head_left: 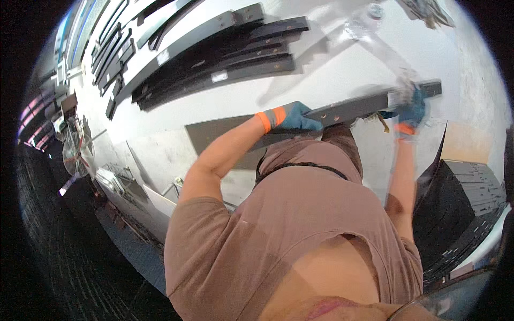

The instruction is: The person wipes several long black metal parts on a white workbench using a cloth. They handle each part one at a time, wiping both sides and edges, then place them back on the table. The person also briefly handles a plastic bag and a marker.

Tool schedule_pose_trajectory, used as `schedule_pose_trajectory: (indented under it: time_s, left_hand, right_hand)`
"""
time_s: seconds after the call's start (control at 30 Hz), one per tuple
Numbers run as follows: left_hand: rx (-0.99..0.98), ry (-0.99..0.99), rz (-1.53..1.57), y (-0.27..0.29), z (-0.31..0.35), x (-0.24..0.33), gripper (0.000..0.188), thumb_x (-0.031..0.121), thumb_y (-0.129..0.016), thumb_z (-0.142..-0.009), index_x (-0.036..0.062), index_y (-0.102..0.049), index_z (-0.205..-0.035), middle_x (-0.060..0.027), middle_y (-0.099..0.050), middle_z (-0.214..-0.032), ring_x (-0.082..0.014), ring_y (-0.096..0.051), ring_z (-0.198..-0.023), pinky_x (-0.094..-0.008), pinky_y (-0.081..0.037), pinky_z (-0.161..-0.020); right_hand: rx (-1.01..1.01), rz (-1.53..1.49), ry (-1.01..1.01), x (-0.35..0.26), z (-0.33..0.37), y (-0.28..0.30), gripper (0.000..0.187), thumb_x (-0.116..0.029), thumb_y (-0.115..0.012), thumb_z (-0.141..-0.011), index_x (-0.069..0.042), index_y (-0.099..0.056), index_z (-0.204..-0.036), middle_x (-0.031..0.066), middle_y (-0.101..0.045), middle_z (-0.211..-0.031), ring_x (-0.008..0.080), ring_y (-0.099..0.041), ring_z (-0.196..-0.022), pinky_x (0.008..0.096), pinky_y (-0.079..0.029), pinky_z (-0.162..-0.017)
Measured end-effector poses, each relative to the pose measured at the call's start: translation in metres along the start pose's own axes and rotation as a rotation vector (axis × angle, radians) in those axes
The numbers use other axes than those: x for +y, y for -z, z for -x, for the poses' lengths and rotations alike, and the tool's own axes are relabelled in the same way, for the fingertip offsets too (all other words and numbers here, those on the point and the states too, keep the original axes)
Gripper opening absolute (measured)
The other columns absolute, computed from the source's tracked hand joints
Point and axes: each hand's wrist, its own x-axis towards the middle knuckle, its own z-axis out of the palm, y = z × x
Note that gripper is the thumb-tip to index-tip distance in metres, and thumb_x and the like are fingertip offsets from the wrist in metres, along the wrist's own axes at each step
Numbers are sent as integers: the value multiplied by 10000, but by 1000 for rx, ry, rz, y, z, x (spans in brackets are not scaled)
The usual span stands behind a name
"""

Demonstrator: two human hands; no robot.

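Light is bright (right hand (412,111) blurred), the rim dark.

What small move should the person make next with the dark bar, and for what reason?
Probably, steady the dark bar with the left hand. That hand grasps it just left of two holes, while the right hand is blurred near the pale patch towards the other end. The blur makes the right grip hard to judge, so firm left support seems useful.

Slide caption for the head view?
Gloved left hand holds a dark board, blurred right hand near its right end; dark strips beyond.
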Motion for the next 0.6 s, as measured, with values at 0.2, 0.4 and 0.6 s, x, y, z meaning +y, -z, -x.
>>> schedule_pose_trajectory:
  time_s: [0.2,0.4,0.6]
  left_hand:
    - [-63,80,-103,24,103,-115,587,528,-813,-736,23,-737,-1023,-121,-704,-832,-244,-645,-739,-392,-506,-709]
    - [211,127,-131,53,198,-167,477,453,-846,-740,37,-746,-950,-83,-659,-698,-167,-607,-621,-342,-483,-588]
    - [353,221,80,35,299,-196,396,390,-830,-777,27,-751,-912,-64,-649,-643,-138,-574,-565,-314,-476,-565]
  right_hand:
    - [348,444,-453,56,-26,95,353,-269,-617,-971,-11,-685,-1202,130,-703,-1210,225,-668,-1063,325,-497,-937]
    - [196,-148,-68,12,10,-13,352,-85,-567,-968,39,-617,-1293,107,-676,-1236,187,-622,-1110,300,-475,-964]
    - [379,-265,-543,-99,57,-100,344,-232,-618,-969,-89,-648,-1279,140,-680,-1168,266,-669,-1026,365,-551,-890]
